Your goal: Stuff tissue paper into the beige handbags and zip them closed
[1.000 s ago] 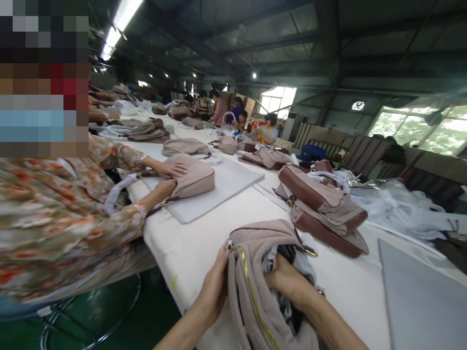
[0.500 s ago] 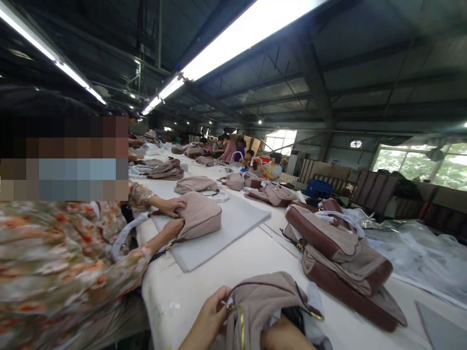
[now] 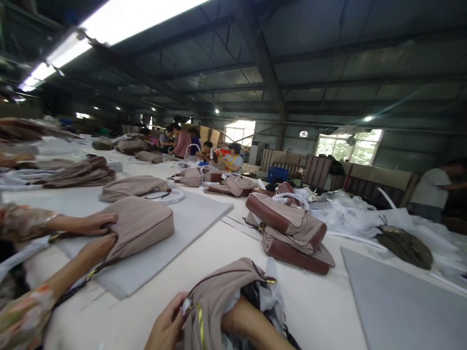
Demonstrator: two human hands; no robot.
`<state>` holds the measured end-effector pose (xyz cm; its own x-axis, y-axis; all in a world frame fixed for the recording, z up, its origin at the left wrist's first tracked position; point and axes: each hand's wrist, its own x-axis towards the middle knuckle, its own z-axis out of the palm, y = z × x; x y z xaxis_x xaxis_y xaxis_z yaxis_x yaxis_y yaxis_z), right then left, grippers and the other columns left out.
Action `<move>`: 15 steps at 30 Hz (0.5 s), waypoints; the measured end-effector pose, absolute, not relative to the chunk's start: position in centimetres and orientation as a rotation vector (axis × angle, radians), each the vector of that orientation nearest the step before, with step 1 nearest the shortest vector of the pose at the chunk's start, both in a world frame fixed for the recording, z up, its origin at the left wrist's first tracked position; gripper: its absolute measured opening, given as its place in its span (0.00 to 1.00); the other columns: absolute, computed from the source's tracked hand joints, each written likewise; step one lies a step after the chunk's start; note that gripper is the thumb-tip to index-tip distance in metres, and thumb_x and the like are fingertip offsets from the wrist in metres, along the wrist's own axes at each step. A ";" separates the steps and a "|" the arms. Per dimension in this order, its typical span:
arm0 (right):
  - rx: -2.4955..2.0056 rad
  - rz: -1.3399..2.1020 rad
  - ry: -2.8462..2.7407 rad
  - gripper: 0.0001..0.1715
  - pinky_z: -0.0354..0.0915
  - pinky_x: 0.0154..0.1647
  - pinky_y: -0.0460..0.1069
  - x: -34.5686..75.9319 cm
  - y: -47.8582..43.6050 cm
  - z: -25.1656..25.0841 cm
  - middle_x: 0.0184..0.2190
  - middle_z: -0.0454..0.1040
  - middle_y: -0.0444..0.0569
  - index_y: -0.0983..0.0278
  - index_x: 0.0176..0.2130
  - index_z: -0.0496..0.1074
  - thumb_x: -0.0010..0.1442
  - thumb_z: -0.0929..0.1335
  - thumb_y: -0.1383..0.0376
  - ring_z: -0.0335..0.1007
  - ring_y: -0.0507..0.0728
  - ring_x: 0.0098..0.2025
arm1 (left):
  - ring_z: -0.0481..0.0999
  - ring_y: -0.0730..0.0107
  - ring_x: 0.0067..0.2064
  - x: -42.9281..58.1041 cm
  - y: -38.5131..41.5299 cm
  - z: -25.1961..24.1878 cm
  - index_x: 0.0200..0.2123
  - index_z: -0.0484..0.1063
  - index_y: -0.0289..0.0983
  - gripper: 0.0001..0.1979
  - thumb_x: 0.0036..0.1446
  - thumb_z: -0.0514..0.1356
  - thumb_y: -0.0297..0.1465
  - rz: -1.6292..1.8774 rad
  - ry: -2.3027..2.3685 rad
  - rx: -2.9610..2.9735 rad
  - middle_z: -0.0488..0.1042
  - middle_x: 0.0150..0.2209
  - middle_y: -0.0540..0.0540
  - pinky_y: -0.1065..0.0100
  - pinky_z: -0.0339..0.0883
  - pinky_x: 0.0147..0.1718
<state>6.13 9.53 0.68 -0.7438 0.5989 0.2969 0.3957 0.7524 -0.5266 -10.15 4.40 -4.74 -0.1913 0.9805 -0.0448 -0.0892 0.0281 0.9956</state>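
A taupe fabric bag (image 3: 219, 287) with a gold zipper lies at the bottom centre, its opening facing right and a whitish lining or filling showing inside. My left hand (image 3: 170, 322) pinches the bag's left edge beside the zipper, by a small white piece. My right hand is inside the bag, hidden by the fabric; only the wrist and forearm show. Left of the bag, a co-worker's two hands rest on another taupe bag (image 3: 142, 226), which lies on grey sheets (image 3: 197, 218).
Taupe and brown bags (image 3: 292, 228) are stacked right of centre on the white table (image 3: 306, 301). A grey board (image 3: 404, 301) lies at the right, with clear plastic and a dark olive bag (image 3: 404, 245) behind it. Several people stand farther back.
The view has turned to the right, so everything sits farther left and the grey board shows more. My left hand still holds the bag edge, and my right hand remains inside.
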 end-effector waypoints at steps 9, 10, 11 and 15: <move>-0.919 0.838 -2.080 0.27 0.62 0.66 0.61 5.4 13.1 -0.9 0.47 0.81 0.51 0.56 0.47 0.79 0.48 0.77 0.50 0.72 0.69 0.56 | 0.76 0.57 0.38 -10.0 7.5 -2.7 0.30 0.70 0.39 0.23 0.39 0.69 0.50 1.551 1.372 1.096 0.79 0.34 0.47 0.66 0.70 0.30; -0.910 0.865 -2.044 0.27 0.61 0.66 0.63 5.4 13.1 -0.6 0.45 0.81 0.51 0.56 0.46 0.78 0.48 0.76 0.51 0.73 0.70 0.56 | 0.75 0.58 0.36 -10.0 7.7 -2.8 0.30 0.70 0.39 0.23 0.40 0.68 0.50 1.573 1.398 1.110 0.78 0.31 0.48 0.65 0.70 0.30; -0.888 0.890 -2.018 0.25 0.62 0.65 0.63 5.4 13.0 -0.4 0.44 0.81 0.51 0.55 0.45 0.78 0.47 0.76 0.51 0.73 0.70 0.55 | 0.75 0.58 0.34 -9.9 7.9 -3.1 0.29 0.69 0.39 0.23 0.41 0.67 0.51 1.590 1.422 1.113 0.77 0.29 0.48 0.64 0.70 0.31; -0.775 1.001 -1.923 0.19 0.65 0.62 0.62 5.3 12.1 0.4 0.40 0.81 0.51 0.55 0.42 0.77 0.49 0.72 0.53 0.74 0.68 0.54 | 0.75 0.61 0.35 -10.0 8.2 -4.3 0.33 0.72 0.36 0.23 0.51 0.64 0.52 1.631 1.534 1.096 0.76 0.31 0.47 0.61 0.72 0.38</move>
